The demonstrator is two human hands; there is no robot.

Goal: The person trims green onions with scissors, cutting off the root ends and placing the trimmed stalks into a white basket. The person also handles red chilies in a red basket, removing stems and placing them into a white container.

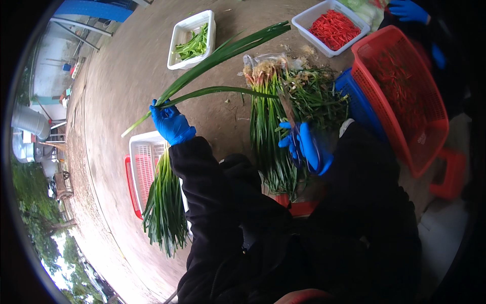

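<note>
My left hand (172, 123), in a blue glove, grips a long green leafy stalk (228, 53), probably garlic greens. Its pale end points down to the left and its leaves reach up to the right. In my right hand (305, 146), also gloved, is a pair of scissors (287, 104) with the blades pointing away from me. Beneath the scissors lies a bundle of similar greens (262, 114), roots still on, beside a heap of leafy trimmings (315, 98). More stalks (165, 201) hang over a white basket (146, 142) below my left forearm.
A white basket (211, 45) holds cut green pieces. Another white basket (302, 28) contains red chillies (334, 28). At right, a tilted red crate (383, 95) with chillies rests by a blue crate (351, 89). Another person's gloved hand (410, 10) shows behind it. A red stool (450, 173) stands nearby.
</note>
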